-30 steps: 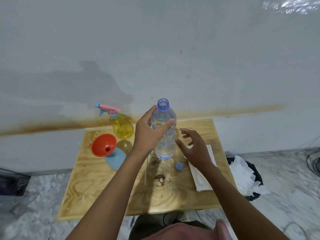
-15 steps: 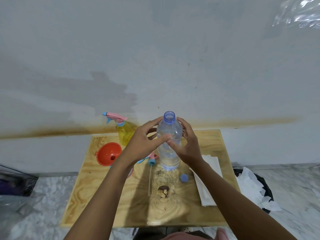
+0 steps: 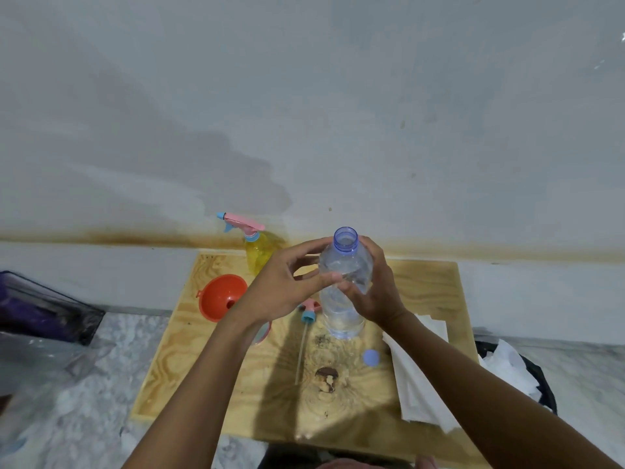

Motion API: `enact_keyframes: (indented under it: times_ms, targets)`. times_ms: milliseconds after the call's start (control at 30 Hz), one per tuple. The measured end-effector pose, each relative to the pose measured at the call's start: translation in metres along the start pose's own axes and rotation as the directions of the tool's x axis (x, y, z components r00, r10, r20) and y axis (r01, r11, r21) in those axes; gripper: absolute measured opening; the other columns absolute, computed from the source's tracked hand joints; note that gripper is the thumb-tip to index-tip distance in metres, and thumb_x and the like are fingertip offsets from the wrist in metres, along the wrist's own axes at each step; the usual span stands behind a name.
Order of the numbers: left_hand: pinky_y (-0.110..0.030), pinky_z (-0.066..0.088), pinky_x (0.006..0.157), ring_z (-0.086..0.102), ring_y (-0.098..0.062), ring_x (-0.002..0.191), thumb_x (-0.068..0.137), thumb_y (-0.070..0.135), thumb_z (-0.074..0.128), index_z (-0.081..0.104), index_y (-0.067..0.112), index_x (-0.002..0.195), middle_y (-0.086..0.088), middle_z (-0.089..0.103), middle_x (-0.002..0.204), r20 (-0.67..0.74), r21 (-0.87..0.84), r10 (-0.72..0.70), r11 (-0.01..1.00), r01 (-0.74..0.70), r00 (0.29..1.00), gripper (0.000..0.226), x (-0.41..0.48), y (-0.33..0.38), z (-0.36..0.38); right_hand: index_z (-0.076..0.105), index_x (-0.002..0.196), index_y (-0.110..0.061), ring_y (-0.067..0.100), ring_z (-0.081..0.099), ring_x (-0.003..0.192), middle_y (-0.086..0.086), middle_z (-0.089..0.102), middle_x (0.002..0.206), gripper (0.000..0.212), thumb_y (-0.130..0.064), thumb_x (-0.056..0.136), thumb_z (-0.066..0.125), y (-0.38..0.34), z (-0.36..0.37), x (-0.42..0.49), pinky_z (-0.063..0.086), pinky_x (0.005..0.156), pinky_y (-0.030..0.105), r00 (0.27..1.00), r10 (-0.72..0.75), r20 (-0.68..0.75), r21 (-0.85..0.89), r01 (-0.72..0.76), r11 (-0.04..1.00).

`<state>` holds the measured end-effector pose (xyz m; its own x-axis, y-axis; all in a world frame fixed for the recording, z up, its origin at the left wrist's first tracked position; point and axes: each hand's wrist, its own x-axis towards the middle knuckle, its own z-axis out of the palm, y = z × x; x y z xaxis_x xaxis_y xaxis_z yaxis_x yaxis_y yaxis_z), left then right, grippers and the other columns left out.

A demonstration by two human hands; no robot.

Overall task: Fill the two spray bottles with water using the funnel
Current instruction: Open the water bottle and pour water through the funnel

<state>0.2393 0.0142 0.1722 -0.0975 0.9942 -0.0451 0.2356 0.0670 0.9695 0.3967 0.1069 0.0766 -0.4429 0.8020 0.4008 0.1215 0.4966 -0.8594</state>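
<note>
As right hand (image 3: 378,296) joins, bottle (image 3: 341,311) gripped two-handed

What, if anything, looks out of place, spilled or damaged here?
No spill shows. A spray head lies loose on the table left of the bottle, and a blue cap lies nearer the person; both suit a filling job. The wood has a chipped dark knot, and a brown stain runs along the wall.

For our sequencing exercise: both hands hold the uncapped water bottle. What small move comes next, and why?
Probably lift the water bottle left over the orange funnel: left hand and right hand grip it, its blue cap lies on the table, the funnel's mouth faces up.
</note>
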Motion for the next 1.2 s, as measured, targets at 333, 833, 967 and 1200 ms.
enact_keyframes:
  times_ms: [333, 833, 967, 1200]
  targets:
    - [-0.024, 0.050, 0.099, 0.061, -0.010, 0.123, 0.084, 0.016, 0.077, 0.061, 0.025, 0.131, 0.006, 0.068, 0.129, -0.094, -0.066, 0.009, 0.998, -0.016, 0.996, 0.050, -0.006, 0.008, -0.019, 0.034, 0.135, -0.026, -0.001, 0.052, 0.112, -0.006, 0.051, 0.127, 0.070, -0.058, 0.080, 0.061, -0.031, 0.006, 0.006, 0.046, 0.089, 0.018, 0.998, -0.029, -0.064, -0.002, 0.029, 1.000]
    - [-0.033, 0.036, 0.109, 0.042, -0.018, 0.137, 0.072, 0.046, 0.084, 0.040, 0.030, 0.148, 0.000, 0.041, 0.151, -0.427, 0.273, -0.284, 0.864, 0.422, 0.858, 0.089, -0.082, -0.082, -0.119, 0.039, 0.142, -0.039, -0.022, 0.056, 0.099, -0.040, 0.055, 0.107, 0.068, -0.058, 0.080, 0.060, -0.102, 0.024, 0.011, 0.044, 0.083, 0.004, 0.978, 0.051, 0.203, -0.065, -0.038, 0.997]
    - [-0.023, 0.032, 0.104, 0.044, -0.016, 0.135, 0.071, 0.040, 0.087, 0.040, 0.022, 0.150, -0.001, 0.045, 0.146, -0.396, 0.286, -0.253, 0.880, 0.380, 0.883, 0.094, -0.081, -0.103, -0.112, 0.038, 0.138, -0.049, -0.011, 0.063, 0.098, -0.040, 0.057, 0.108, 0.066, -0.063, 0.078, 0.060, -0.104, 0.035, 0.001, 0.049, 0.082, 0.012, 0.953, 0.107, 0.283, -0.093, -0.084, 0.992]
    - [-0.027, 0.040, 0.103, 0.048, -0.012, 0.124, 0.068, 0.045, 0.087, 0.041, 0.019, 0.149, 0.004, 0.047, 0.134, -0.381, 0.296, -0.201, 0.898, 0.325, 0.902, 0.097, -0.078, -0.113, -0.111, 0.037, 0.133, -0.060, 0.010, 0.071, 0.090, -0.003, 0.073, 0.104, 0.061, -0.065, 0.077, 0.060, -0.098, 0.048, -0.009, 0.057, 0.084, 0.041, 0.933, 0.162, 0.321, -0.142, -0.122, 0.982]
